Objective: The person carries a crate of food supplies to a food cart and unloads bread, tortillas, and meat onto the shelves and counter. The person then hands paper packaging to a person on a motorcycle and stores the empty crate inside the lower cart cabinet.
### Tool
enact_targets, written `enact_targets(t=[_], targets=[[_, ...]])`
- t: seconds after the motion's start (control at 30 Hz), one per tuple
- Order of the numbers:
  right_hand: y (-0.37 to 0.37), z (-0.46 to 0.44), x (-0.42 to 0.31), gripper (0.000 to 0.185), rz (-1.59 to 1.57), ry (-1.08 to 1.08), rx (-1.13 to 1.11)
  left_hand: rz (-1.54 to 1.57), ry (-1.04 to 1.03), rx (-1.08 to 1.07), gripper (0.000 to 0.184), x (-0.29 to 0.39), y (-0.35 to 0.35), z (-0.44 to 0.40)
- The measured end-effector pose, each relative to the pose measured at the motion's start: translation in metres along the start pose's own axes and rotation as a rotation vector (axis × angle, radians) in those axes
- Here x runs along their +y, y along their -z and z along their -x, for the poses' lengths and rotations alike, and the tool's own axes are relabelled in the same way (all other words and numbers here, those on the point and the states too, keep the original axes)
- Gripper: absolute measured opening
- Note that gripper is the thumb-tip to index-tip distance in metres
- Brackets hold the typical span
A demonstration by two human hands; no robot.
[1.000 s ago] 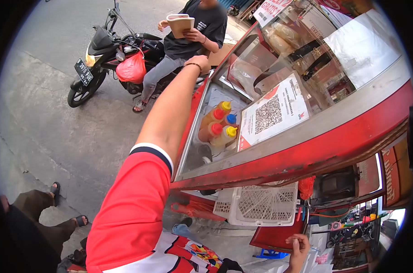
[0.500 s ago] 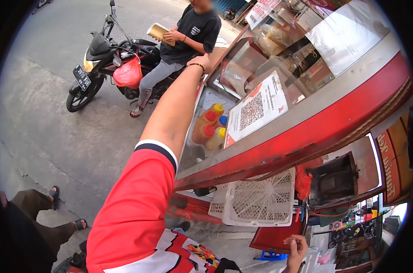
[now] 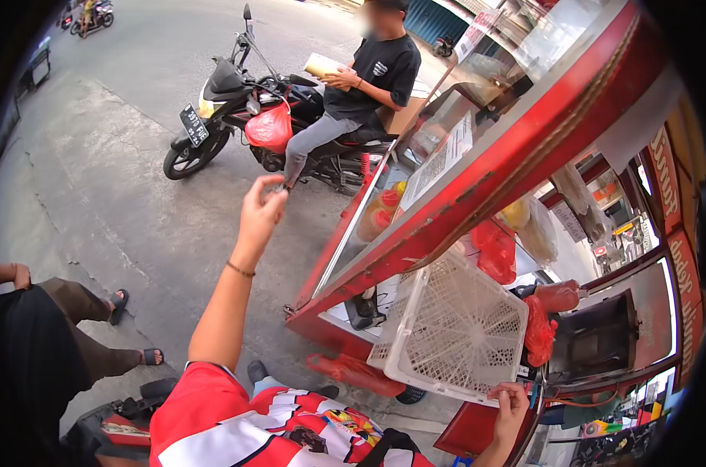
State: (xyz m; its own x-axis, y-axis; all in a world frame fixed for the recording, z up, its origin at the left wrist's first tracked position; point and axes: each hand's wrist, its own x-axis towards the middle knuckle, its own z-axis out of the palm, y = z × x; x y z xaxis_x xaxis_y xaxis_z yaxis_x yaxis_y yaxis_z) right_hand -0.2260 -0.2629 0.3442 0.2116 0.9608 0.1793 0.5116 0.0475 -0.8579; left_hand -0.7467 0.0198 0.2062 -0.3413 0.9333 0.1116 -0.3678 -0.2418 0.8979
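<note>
My left hand, with a beaded bracelet at the wrist, is raised over the pavement to the left of the red food cart. Its fingers are loosely bent and apart, with nothing visible in them. My right hand is at the lower right, beside the bottom corner of a white plastic basket. Its fingers are half curled and apart; whether they touch the basket's rim I cannot tell. Sauce bottles stand behind the cart's glass, near a printed sheet.
A person in a black shirt sits on a parked motorcycle holding a pale booklet. From the motorcycle hangs a red plastic bag. Another person in brown trousers stands at left. Red bags hang beside the basket.
My left hand has drawn back from the cart's far side and is now over the pavement. The view has swung, so more of the basket and cart shows. My right hand appears closer to the basket.
</note>
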Motion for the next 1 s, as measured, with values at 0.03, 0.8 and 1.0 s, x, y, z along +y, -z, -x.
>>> enact_targets(t=[0.03,0.8,1.0], targets=[[-0.001,-0.005,0.002,0.017,-0.001,0.007,-0.014,-0.038,0.04,-0.03,0.024,-0.004,0.005,0.024],[0.006,0.023,0.006,0.02,0.016,-0.075,0.063,-0.184,0.61,-0.84,0.024,-0.035,-0.035,0.195],[0.067,0.041,0.022,0.018,0.003,-0.137,0.187,-0.276,0.585,-0.836,0.025,-0.052,-0.08,0.23]])
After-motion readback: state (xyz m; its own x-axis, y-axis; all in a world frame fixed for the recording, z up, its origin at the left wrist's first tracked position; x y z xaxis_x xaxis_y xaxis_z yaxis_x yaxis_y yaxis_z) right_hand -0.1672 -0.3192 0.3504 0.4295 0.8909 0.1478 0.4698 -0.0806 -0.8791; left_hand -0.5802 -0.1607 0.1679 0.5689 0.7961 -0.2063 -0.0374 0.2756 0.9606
